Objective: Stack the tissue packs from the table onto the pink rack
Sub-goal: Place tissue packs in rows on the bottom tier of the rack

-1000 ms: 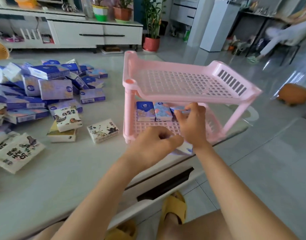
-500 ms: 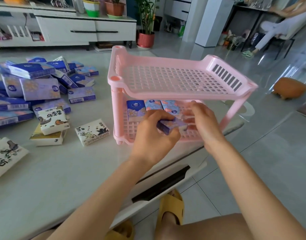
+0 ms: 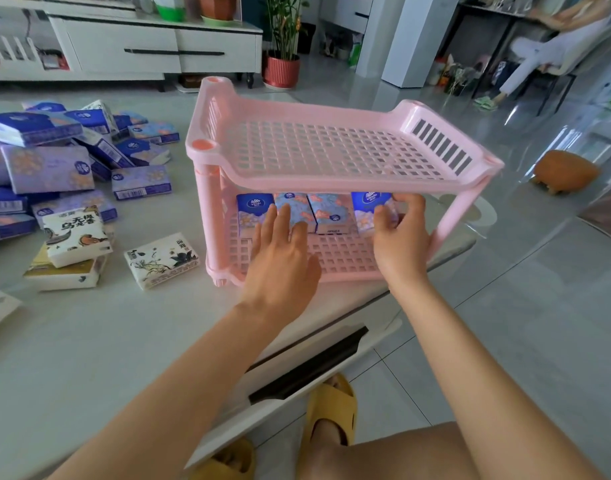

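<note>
Four tissue packs in a row on the lower shelf of the pink rack [image 3: 349,183].
We note the right grip [image 3: 401,244] closed round the rightmost pack [image 3: 366,206], thumb on its near face, fingers behind it. The left grip [image 3: 283,261] lies open, fingers straight, tips touching the two left packs [image 3: 254,206] of the row. The rack stands on the tabletop [image 3: 89,341]; a heap of packs [image 3: 51,168] lies to its left.

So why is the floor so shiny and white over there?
Head view: daylight glares off the glossy floor, washing it out near the right edge; the wide lens tilts and bends the cabinet; the far room looks slightly soft.
</note>
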The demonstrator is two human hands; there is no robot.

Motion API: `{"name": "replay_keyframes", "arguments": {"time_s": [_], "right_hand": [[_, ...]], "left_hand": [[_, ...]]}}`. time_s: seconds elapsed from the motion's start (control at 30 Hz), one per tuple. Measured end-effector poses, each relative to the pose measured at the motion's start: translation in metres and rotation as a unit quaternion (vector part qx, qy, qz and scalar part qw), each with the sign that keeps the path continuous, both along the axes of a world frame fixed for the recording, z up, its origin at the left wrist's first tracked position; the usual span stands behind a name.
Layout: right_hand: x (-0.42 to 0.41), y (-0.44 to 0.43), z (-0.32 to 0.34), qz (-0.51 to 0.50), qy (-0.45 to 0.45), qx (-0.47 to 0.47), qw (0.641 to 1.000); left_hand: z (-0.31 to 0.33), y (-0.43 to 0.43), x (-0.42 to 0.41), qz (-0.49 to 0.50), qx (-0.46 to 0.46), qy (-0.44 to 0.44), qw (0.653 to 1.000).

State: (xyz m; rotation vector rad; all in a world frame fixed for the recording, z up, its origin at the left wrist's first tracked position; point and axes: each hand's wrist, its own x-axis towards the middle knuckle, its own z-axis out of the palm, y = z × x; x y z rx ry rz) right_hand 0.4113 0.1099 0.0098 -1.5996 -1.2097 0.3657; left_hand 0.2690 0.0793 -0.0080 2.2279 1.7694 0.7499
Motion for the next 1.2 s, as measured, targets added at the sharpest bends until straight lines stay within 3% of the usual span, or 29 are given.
{"name": "replay_keyframes", "arguments": {"time_s": [0.13,0.3,0.43,0.7,0.9,1.2], "right_hand": [[0.004,0.016,-0.012,-0.037,-0.110,-0.077,0.990],[0.001,0.019,-0.010,-0.004,-0.235,-0.186,0.954],[0.001,0.016,-0.015,0.021,-0.335,-0.196,0.922],[0.006,0.009,-0.014,0.045,-0.297,-0.148,0.942],[0.001,0.005,-0.013,0.033,-0.344,-0.140,0.928],[-0.001,0.004,-0.017,0.079,-0.312,-0.160,0.933]], "left_hand": [[-0.002,0.001,-0.001,0.038,-0.022,0.044,0.998],[-0.003,0.004,-0.004,0.048,-0.057,0.074,0.994],[-0.002,0.003,-0.001,0.061,-0.064,0.099,0.991],[-0.004,0.001,0.004,0.081,-0.089,0.092,0.989],[-0.002,0.001,0.002,0.099,-0.083,0.071,0.989],[-0.003,0.001,0.003,0.094,-0.118,0.130,0.980]]}}
